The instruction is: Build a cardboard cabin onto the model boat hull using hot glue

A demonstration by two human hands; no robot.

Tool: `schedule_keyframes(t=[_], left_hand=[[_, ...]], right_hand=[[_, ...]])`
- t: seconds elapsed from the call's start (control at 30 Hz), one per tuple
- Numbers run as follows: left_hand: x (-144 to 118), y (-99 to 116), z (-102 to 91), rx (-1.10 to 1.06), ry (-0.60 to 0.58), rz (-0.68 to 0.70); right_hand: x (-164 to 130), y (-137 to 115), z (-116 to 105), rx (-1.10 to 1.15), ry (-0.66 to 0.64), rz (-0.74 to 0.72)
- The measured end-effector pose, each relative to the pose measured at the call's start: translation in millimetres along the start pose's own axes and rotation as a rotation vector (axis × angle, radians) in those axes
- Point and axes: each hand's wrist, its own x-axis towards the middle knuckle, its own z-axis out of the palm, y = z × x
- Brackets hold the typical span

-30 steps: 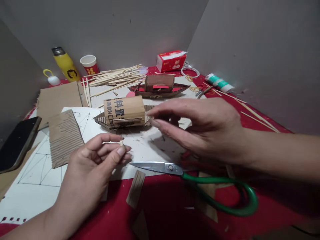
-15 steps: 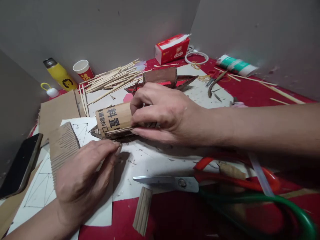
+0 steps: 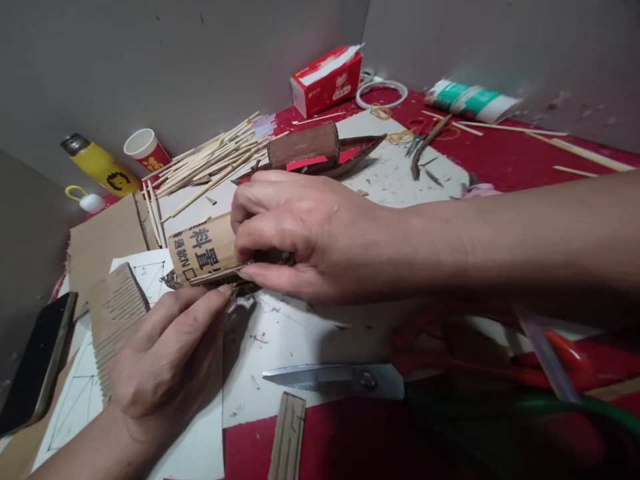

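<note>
A cardboard model boat (image 3: 203,250) with a curved, printed cover lies under my hands on white paper. My right hand (image 3: 305,240) is closed around its right part, fingers over the cover and thumb along the near lower edge. Below that edge, the bent fingers of my left hand (image 3: 170,347) are pressed together, their tips against the boat's near side. What they pinch is too small to make out. Behind my right hand stands a brown model boat (image 3: 305,147) with red inside.
Large scissors (image 3: 335,380) lie in front, beside a ribbed cardboard strip (image 3: 287,437). Thin wooden sticks (image 3: 215,157), a paper cup (image 3: 147,152), a yellow bottle (image 3: 103,167) and a tissue pack (image 3: 327,80) stand or lie behind. A phone (image 3: 37,363) is at left.
The whole view has shifted somewhat. My left fingertips have come up to the near edge of the cardboard boat; my right hand keeps its grip on it.
</note>
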Motion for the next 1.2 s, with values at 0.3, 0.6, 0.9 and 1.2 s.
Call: schedule_keyframes(t=[0.3, 0.6, 0.9, 1.2], left_hand=[[7, 5, 5.4, 0.011, 0.01, -0.009], [4, 2, 6.0, 0.1, 0.002, 0.027], [-6, -3, 9.6, 0.125, 0.046, 0.104], [0, 0, 6.9, 0.111, -0.069, -0.038]], right_hand=[[-1, 3, 2, 0.027, -0.008, -0.017], [-2, 4, 3, 0.02, -0.003, -0.028], [-1, 2, 1, 0.017, -0.018, -0.018], [-5, 2, 4, 0.041, 0.006, -0.009]])
